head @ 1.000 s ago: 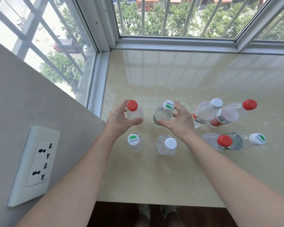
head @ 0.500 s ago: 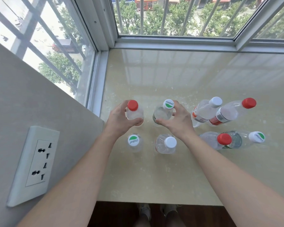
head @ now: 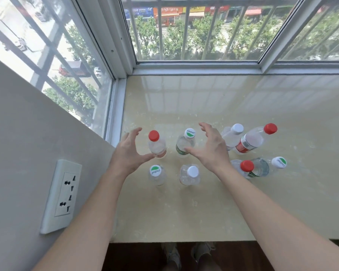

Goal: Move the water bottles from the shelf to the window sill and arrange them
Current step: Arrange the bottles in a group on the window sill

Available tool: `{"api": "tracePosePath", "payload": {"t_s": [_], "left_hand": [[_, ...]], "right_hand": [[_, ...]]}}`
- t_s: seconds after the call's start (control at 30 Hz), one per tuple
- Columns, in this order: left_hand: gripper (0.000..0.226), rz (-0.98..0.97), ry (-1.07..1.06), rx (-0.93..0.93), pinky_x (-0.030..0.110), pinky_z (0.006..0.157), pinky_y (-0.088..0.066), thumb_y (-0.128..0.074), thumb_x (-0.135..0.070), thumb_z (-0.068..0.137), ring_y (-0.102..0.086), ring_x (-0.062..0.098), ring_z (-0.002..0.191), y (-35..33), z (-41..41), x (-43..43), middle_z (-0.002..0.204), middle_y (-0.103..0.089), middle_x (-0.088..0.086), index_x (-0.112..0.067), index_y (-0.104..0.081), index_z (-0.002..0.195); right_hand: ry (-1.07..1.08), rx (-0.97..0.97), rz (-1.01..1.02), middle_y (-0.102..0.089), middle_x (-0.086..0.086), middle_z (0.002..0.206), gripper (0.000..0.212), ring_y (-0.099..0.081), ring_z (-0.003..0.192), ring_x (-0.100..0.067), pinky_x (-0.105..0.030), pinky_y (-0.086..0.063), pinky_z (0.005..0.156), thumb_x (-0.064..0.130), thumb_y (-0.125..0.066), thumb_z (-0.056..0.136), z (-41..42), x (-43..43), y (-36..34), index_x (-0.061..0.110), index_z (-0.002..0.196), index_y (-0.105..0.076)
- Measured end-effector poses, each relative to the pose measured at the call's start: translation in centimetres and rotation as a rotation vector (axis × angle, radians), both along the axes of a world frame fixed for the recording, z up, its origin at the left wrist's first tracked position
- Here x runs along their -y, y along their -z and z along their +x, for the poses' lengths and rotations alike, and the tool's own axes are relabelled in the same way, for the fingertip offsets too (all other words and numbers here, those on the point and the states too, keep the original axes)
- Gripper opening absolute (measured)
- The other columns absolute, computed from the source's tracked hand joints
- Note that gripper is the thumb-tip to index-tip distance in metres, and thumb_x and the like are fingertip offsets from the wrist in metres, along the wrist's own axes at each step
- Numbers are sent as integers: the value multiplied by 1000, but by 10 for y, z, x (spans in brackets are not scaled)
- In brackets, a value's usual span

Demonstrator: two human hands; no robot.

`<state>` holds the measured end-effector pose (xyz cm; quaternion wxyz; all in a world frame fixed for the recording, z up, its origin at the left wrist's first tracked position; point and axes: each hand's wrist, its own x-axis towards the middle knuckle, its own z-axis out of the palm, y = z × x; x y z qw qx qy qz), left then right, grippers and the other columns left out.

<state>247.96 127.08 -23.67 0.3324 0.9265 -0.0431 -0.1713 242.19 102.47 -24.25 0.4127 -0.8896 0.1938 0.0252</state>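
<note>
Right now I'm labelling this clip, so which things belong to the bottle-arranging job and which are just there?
Job:
- left hand and right hand, both open
- red-capped bottle and green-capped bottle between them
- six more bottles around them
- window sill

Just there:
- wall socket
- window bars
- shoes

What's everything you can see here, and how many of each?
red-capped bottles: 3, clear, on the sill
green-and-white-capped bottles: 3, clear, on the sill
white-capped bottles: 2, clear, on the sill
window sill: 1, beige, under the window
wall socket: 1, white, left wall
shoes: 2, grey, below the sill
left hand: 1, fingers spread, by the leftmost red-capped bottle
right hand: 1, fingers spread, by a green-and-white-capped bottle
</note>
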Motion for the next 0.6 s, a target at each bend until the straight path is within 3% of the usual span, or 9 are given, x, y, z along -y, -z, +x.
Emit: {"api": "tracePosePath", "payload": {"t_s": [0.17, 0.3, 0.43, 0.6], "left_hand": [[81, 53, -20, 161, 35, 99, -39, -79, -41, 75, -40, 17, 132, -69, -15, 11, 142, -44, -6, -31, -37, 143], [70, 12, 130, 324, 36, 96, -42, -77, -36, 78, -47, 15, 112, -108, -30, 71, 134, -48, -9, -31, -43, 139], [65, 69, 291, 372, 39, 92, -47, -76, -36, 78, -45, 16, 127, -108, -43, 139, 138, -50, -11, -28, -48, 135], [67, 201, 338, 292, 36, 95, -46, -76, -38, 78, -46, 20, 128, -72, -52, 199, 139, -51, -4, -17, -49, 136]], "right_hand": [[20, 62, -55, -52, 0, 135, 80, -52, 121, -19, -36, -46, 98, 44, -82, 76, -32, 26, -68, 27, 144, -44], [76, 96, -141, -57, 0, 131, 71, -56, 113, -19, -32, -43, 93, 40, -80, 78, -53, 85, -107, 25, 141, -50], [122, 91, -211, -59, -2, 130, 69, -58, 116, -22, -34, -45, 96, 38, -81, 77, -68, 157, -118, 24, 138, -52], [96, 33, -205, -59, -2, 132, 69, -56, 122, -22, -36, -45, 101, 37, -83, 78, -76, 222, -88, 22, 138, -53]]}}
